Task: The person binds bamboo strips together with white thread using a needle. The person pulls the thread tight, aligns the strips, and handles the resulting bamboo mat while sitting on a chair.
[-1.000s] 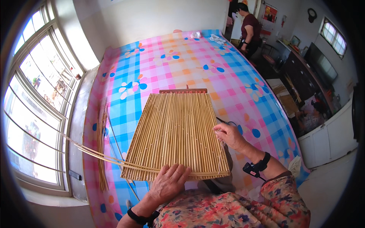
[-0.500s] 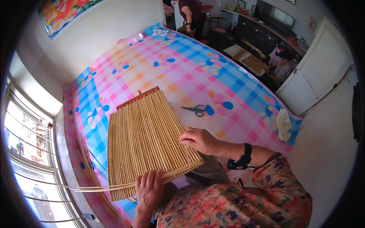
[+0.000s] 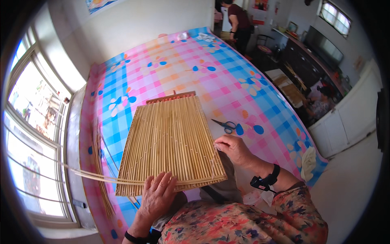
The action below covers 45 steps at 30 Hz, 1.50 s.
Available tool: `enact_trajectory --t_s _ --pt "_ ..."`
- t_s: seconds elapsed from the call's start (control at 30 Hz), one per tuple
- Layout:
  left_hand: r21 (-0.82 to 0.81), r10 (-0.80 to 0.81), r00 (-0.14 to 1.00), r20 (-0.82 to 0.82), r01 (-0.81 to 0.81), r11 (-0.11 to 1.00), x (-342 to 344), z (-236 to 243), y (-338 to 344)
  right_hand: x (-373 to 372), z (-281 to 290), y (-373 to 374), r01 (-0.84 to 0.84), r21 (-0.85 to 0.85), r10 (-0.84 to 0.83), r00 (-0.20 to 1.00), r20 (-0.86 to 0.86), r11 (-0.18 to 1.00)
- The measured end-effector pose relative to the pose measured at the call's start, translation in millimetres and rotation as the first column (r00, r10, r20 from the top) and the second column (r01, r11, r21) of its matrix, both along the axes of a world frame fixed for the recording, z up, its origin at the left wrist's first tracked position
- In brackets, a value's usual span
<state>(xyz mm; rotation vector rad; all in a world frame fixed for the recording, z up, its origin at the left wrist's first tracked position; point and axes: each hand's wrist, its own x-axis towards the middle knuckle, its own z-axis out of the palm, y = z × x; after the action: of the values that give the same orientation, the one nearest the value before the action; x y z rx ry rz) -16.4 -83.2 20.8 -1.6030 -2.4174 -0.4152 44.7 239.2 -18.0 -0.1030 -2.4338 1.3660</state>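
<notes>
- Our stalk panel lies directly before us, its far end over the plaid sheet.
- Our left hand is closed over the near edge, fingers across the long pale strips; even pressure should hold them flush.
- Our right hand pinches what looks like thin cord at the right edge; we judge it best drawn taut gently, without skewing the stalks.
- Scissors lie near that hand.
</notes>
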Motion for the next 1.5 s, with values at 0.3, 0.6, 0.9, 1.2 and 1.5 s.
enact_trajectory --t_s 0.3,0.6,0.9,1.2,1.5 --pt "-0.064 0.019 0.998 -0.068 -0.023 0.998 -7.4 4.5 0.8 -4.9 -32.9 26.1 0.123 -0.224 -0.086 0.982 0.169 0.967" --pt "-0.153 -0.013 0.978 -0.21 -0.019 0.988 -18.9 -10.0 -6.5 52.2 -13.0 23.8 0.286 -0.428 -0.131 0.926 0.355 0.857" --pt "-0.157 0.01 0.98 -0.197 -0.041 0.987 -18.4 -9.0 -5.5 98.1 -89.6 9.0 0.379 -0.662 -0.045 0.885 0.463 0.647" --pt "-0.064 0.025 0.995 -0.101 -0.031 0.997 -5.1 1.4 -1.2 29.7 -31.1 32.9 0.283 -0.107 -0.256 0.943 0.212 0.953" --pt "0.061 -0.036 0.992 0.125 0.028 0.998 -1.2 31.8 7.5 -2.9 44.4 -10.4 -0.017 0.215 0.057 0.982 -0.182 0.977"
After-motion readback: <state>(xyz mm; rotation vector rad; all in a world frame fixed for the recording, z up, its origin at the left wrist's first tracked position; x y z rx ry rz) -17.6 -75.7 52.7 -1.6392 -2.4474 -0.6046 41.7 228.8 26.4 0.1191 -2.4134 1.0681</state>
